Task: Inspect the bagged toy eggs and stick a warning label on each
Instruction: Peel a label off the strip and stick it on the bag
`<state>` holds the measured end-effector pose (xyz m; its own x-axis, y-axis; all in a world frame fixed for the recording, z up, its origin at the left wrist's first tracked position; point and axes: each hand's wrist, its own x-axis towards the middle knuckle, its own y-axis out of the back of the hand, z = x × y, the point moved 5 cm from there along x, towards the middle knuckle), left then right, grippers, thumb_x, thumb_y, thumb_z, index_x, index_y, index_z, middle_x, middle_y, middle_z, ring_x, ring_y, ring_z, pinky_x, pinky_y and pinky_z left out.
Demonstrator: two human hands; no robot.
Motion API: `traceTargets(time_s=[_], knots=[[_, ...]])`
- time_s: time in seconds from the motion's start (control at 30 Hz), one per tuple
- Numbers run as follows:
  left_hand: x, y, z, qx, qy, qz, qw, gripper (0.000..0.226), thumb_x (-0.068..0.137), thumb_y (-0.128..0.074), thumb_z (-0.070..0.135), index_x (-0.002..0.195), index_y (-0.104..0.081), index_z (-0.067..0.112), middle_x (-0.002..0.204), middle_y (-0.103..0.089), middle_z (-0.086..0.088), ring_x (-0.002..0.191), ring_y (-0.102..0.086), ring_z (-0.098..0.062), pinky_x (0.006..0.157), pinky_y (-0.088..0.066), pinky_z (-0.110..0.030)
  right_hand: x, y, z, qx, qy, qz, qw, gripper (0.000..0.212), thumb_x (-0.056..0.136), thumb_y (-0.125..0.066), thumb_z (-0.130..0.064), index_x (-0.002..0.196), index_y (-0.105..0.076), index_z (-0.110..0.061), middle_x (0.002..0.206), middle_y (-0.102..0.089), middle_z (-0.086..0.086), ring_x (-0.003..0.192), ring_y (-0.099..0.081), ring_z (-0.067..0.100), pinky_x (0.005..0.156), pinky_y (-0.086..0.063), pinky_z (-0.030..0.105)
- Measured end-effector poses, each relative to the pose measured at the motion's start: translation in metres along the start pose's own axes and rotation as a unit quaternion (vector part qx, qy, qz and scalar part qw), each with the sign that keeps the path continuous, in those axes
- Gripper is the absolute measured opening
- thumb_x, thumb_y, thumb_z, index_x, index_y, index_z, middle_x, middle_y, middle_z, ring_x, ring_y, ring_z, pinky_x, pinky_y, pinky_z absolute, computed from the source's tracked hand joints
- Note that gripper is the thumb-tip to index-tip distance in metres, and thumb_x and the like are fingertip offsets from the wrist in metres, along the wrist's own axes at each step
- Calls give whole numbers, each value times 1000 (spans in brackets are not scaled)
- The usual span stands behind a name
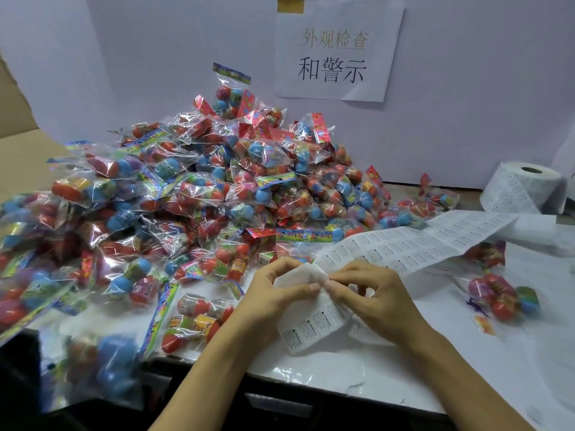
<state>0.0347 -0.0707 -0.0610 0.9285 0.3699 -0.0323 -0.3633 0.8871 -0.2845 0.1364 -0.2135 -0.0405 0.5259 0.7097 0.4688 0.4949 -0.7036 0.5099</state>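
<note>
Label strip [314, 329], white w/ WARNING print, maybe curling, pinched both hands.

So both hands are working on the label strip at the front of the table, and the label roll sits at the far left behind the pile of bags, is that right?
Not quite. The head view shows the roll at the far right, beside the pile, not at the left behind it. The rest holds: the left hand and right hand both pinch the strip at the front of the table.
</note>
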Motion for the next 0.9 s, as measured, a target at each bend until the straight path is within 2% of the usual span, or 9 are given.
traceTargets(time_s=[0.17,0.33,0.43,0.5,0.57,0.67,0.73,0.83,0.9], knots=[[0,1,0,6,-11,1,1000,25,66,-89,2,79,-73,16,82,-68,-12,69,-65,-21,58,-55,-31,0,-1,2,5,-20,-3,1000,9,89,-75,-26,94,-83,-28,85,-74,-12,80,-65,14,61,-43,17],[2,2,-1,-12,-15,24,1000,26,75,-79,-7,89,-70,14,89,-73,-7,69,-68,-19,55,-55,-30,0,1,1,-16,-32,11,999,14,88,-78,-20,89,-80,-34,82,-73,-13,79,-64,12,63,-42,13],[1,2,-1,2,-26,32,999,30,77,-78,-10,91,-70,15,93,-73,-9,72,-70,-21,57,-57,-32,0,3,0,-40,-37,30,998,14,85,-80,-13,81,-80,-26,76,-71,-15,75,-63,8,62,-40,11],[1,2,-1,28,-43,27,998,35,78,-78,-10,99,-69,16,100,-74,-11,77,-72,-23,62,-60,-35,-1,5,0,-49,-44,39,997,13,83,-81,-10,77,-78,-21,73,-69,-17,71,-62,6,60,-39,10],[0,1,0,64,-70,15,995,46,78,-82,-4,109,-69,27,104,-76,-6,85,-74,-22,69,-61,-34,-1,6,0,-53,-60,43,996,16,81,-82,-8,73,-76,-20,70,-68,-17,67,-61,6,58,-39,11],[-1,-1,4,218,-150,10,964,49,76,-79,17,119,-69,40,115,-72,10,107,-69,-9,90,-56,-25,0,9,4,-32,-96,61,993,21,80,-78,-3,67,-73,-18,67,-68,-10,63,-60,6,57,-42,13],[-1,-5,3,264,-170,-7,949,42,78,-77,20,114,-70,39,114,-71,22,108,-66,1,92,-50,-17,1,14,8,0,-127,88,988,21,79,-75,-1,64,-71,-16,66,-69,-4,61,-58,6,58,-45,18],[2,-8,-3,217,-143,-33,965,42,80,-78,9,112,-71,36,117,-73,13,109,-68,-3,95,-53,-24,1,21,15,84,-186,144,968,12,72,-70,-14,63,-66,-9,60,-63,-2,60,-54,10,62,-47,30],[2,-7,-5,220,-135,-44,965,40,83,-79,5,113,-72,31,123,-72,5,113,-68,-6,102,-54,-33,-1,26,18,142,-214,195,947,14,68,-63,-21,57,-61,-12,56,-55,-3,57,-47,11,57,-41,29]])
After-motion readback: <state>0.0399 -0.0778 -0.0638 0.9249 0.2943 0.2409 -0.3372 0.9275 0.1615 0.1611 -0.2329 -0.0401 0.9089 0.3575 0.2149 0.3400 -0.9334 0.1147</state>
